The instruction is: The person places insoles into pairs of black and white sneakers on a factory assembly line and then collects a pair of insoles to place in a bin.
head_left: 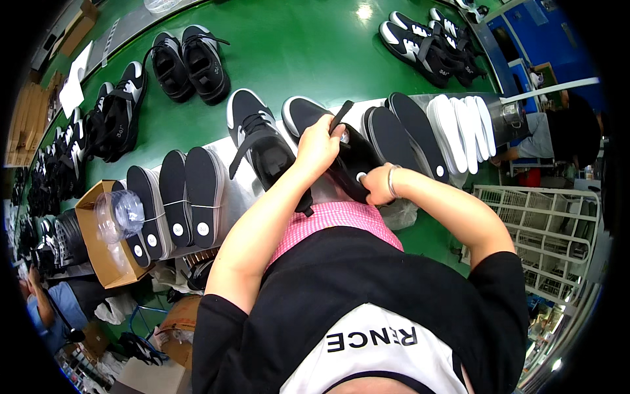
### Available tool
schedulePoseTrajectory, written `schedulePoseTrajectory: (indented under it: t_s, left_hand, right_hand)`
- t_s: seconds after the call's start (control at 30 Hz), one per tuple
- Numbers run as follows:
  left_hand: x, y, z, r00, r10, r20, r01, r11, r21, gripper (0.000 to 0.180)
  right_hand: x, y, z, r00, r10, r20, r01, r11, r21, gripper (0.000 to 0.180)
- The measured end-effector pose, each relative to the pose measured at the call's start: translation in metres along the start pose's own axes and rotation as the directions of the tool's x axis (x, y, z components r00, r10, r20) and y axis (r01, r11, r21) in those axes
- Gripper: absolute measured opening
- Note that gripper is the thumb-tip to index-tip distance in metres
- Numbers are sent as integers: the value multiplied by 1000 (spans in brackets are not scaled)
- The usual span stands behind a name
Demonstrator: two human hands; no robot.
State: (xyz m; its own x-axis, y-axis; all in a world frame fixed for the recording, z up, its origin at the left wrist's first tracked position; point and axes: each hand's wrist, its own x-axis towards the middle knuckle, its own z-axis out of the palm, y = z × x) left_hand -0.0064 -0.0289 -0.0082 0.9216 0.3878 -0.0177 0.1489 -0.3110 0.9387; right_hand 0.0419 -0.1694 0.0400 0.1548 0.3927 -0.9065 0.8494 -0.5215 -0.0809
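A black sneaker with a silver-grey toe (303, 113) lies in front of me, its toe pointing away. My left hand (319, 148) is closed on it around the tongue and strap, which sticks up past the fingers. At the heel, my right hand (378, 184) has its fingers bent over the collar of the shoe opening. A small white round spot shows inside, by the right fingertips; what else those fingers touch is hidden. Just left of this shoe stands a similar sneaker (252, 121), untouched, with its strap hanging loose.
Stacks of black insoles (205, 190) lie left, some tied, beside a cardboard box (108, 266) holding clear plastic. More black insoles (394, 141) and white insoles (449, 131) lie right. Finished-looking sneakers (190, 62) stand on the green table (289, 46). A white wire rack (541, 230) stands right; other people sit at both sides.
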Motion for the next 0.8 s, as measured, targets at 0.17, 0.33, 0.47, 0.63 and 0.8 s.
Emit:
schedulePoseTrajectory:
  t_s: [0.17, 0.33, 0.47, 0.63, 0.8]
  left_hand:
    - [-2, -4, -5, 999, -15, 34, 17, 998, -57, 22]
    - [-1, 8, -5, 972, -28, 234, 19, 999, 44, 24]
    - [2, 6, -6, 977, -49, 210, 37, 997, 61, 22]
    - [4, 5, -6, 985, -83, 151, 83, 997, 7, 22]
    - [8, -5, -5, 964, -142, 224, 172, 978, -119, 20]
  right_hand:
    - [12, 13, 3, 992, -115, -42, 123, 947, 296, 64]
    - [33, 23, 24, 877, 246, -414, 457, -154, 876, 37]
    - [31, 7, 18, 804, 421, -421, 500, -94, 861, 22]
    - [29, 13, 20, 815, 331, -475, 558, -228, 798, 20]
    - [23, -5, 19, 799, 420, -431, 529, -149, 836, 27]
